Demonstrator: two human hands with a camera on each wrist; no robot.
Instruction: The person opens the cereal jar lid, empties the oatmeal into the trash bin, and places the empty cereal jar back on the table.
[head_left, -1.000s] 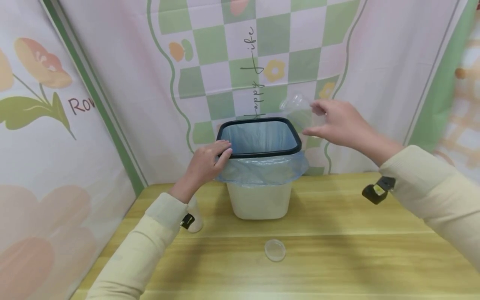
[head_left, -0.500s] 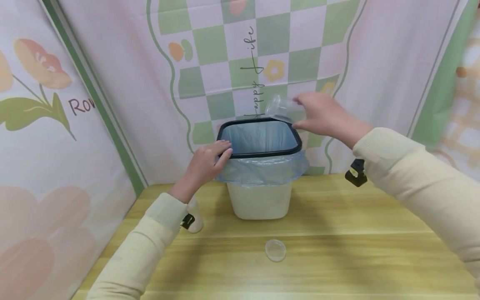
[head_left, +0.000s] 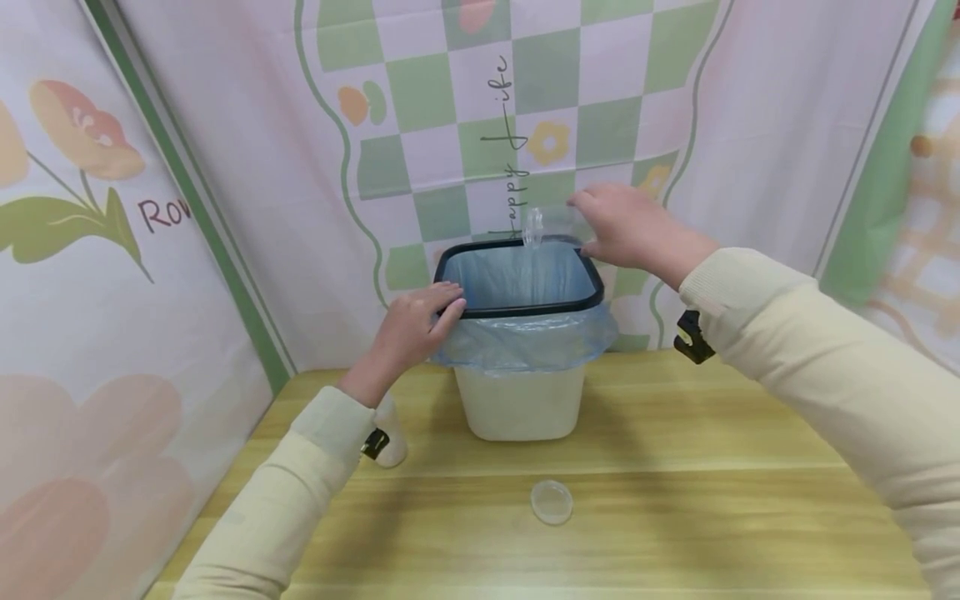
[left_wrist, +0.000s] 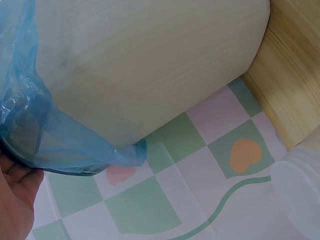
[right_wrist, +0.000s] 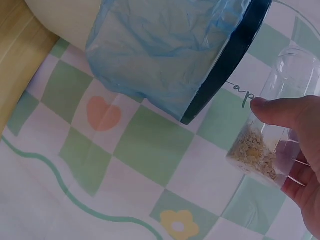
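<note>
My right hand [head_left: 630, 229] holds a clear jar [head_left: 553, 223] tilted over the back right part of the bin's opening. In the right wrist view, pale flakes [right_wrist: 254, 152] like oats lie inside the jar toward its base, between thumb and fingers. The cream bin [head_left: 519, 404] stands upright on the table, lined with a blue plastic bag [head_left: 525, 340] and topped by a black rim [head_left: 525, 312]. My left hand [head_left: 412, 329] grips that rim at its left side, fingers over the edge. A round clear lid [head_left: 551, 502] lies flat on the table in front of the bin.
The wooden table [head_left: 720, 467] reaches back to a printed curtain [head_left: 615, 75]. A white cylindrical container [head_left: 392, 446] stands left of the bin, partly hidden by my left wrist. Another printed curtain [head_left: 97, 275] hangs along the left side.
My right hand has moved left with the jar, from beside the bin to over its back right edge, and the jar has turned. My left hand has stayed on the rim.
</note>
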